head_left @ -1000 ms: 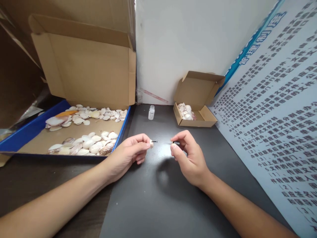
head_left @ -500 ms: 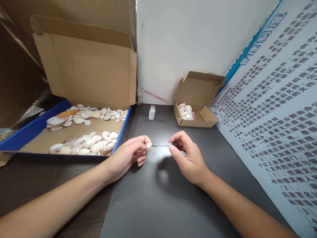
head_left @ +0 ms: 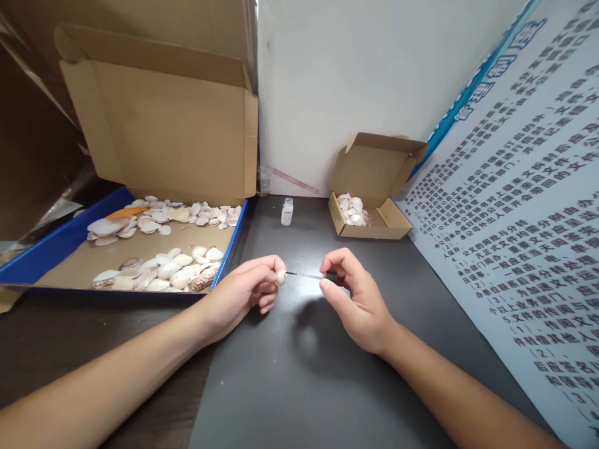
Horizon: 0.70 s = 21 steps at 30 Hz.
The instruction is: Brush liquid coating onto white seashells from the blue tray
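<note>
In the head view, we take the small glass bottle (head_left: pixel 287 213) as our landmark; it stands upright on the dark table mat (head_left: pixel 262 386), and we see no cap on its neck. Nearer to us than the bottle, and a little to its left, our left hand (head_left: pixel 250 285) has the thumb and forefinger pinched together on a small pale shell (head_left: pixel 281 278). Nearer to us and to the right of the bottle, our right hand (head_left: pixel 355 296) is clamped with its fingertips on the dark end of a thin applicator (head_left: pixel 309 276). Its rod points left, and its black tip is at the edge of the shell; whether the two really touch, we cannot tell.

Left of the bottle lies the large blue-sided box (head_left: pixel 70 269) with two groups of loose shells (head_left: pixel 163 271); right of the bottle is the small carton (head_left: pixel 369 232), also with shells inside.

For doing this step well, we judge that the shell should be kept quite still, with its face turned toward the tip. A light pressure seems enough, because such a thin rod could bend or slip. Our left fingertips are very close to the tip, so they could be smeared if it is wet.
</note>
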{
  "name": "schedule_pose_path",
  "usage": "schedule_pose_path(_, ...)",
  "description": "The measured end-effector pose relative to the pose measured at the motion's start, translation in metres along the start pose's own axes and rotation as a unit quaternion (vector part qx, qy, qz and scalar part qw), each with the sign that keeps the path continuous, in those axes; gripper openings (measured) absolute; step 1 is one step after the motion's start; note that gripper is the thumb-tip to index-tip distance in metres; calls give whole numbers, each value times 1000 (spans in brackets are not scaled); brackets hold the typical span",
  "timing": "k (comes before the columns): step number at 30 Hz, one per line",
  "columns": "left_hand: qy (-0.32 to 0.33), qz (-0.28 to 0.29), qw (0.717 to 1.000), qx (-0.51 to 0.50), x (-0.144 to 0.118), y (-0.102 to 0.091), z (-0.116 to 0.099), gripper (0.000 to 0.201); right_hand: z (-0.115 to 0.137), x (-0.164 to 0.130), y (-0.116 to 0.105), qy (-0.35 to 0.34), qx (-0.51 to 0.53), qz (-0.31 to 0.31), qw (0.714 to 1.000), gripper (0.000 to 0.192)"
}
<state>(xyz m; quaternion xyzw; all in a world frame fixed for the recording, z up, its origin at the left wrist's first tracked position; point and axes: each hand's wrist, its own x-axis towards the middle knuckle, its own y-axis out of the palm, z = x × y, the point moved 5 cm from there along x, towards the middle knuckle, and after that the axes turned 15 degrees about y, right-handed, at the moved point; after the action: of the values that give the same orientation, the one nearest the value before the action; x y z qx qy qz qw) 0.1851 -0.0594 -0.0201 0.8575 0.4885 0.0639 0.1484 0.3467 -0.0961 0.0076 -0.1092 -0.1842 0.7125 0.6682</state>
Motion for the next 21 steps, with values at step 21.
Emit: schedule_pose_path(21, 5, 22, 1000, 19, -1, 1, 2, 9, 0, -1, 3, 11, -2, 6, 1000, 14)
